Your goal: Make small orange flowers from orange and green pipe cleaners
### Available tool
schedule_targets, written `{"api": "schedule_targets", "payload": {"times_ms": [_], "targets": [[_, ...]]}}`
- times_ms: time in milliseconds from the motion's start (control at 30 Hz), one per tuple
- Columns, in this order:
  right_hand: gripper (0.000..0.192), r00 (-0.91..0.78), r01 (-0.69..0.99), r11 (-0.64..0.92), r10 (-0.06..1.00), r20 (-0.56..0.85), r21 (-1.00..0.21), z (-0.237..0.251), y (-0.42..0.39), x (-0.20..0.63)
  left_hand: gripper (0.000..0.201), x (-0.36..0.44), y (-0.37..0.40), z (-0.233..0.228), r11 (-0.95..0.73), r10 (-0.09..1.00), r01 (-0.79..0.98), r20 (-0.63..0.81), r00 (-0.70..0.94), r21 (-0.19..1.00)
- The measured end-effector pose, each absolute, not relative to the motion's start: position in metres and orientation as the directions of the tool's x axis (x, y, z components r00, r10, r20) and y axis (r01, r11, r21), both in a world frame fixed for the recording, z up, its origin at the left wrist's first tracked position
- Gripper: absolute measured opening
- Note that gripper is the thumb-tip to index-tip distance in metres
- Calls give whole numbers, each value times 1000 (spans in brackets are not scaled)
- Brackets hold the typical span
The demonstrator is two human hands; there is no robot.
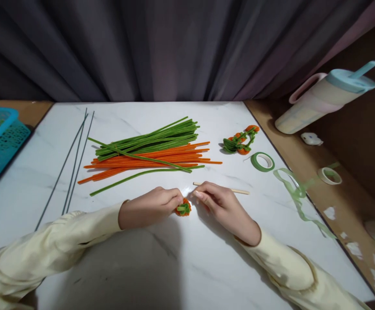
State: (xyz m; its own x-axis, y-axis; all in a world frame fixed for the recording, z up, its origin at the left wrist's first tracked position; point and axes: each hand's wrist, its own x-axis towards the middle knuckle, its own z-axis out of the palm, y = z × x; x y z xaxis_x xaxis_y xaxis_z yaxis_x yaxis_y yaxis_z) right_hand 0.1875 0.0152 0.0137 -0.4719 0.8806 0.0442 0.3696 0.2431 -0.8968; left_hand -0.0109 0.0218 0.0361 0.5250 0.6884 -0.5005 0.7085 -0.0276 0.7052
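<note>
I'm pinching the orange-green flower (183, 209) in my left hand (148, 206); my right hand (221, 204) is gripping the wooden stick (239, 190).

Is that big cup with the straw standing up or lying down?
Lying down. The cup rests on its side on the brown surface right of the table, lid and straw pointing right.

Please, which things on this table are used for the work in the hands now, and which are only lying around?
In use:
- orange and green pipe-cleaner flower, pinched by the left hand
- wooden stick, at the right hand

Lying about:
- pipe-cleaner pile
- thin wires
- finished flowers
- green tape roll
- blue basket
- pitcher
</note>
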Motion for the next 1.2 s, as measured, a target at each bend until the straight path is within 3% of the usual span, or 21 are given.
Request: {"api": "schedule_targets", "payload": {"times_ms": [200,367,467,667,900,1200], "targets": [[16,-554,384,59,813,-179,-921,18,8,191,27,-12,20,41,110,663,671,-557,500,733],[15,-546,395,-34,796,-264,-918,13,0,184,19,-8,17,43,200,632,676,-621,464,709],[18,-541,407,-31,797,-268,-913,13,0,184,20,-8,15,39,116,664,687,-570,483,717],[22,-517,458,67,831,-204,-886,13,1,183,22,-6,9,31,-253,713,701,-362,601,667],[14,-543,441,83,817,-192,-894,9,1,183,20,-7,4,26,-110,730,669,-397,556,735],[18,-534,389,11,818,-216,-921,5,4,185,14,-10,6,21,-260,701,583,-265,662,769]]}}
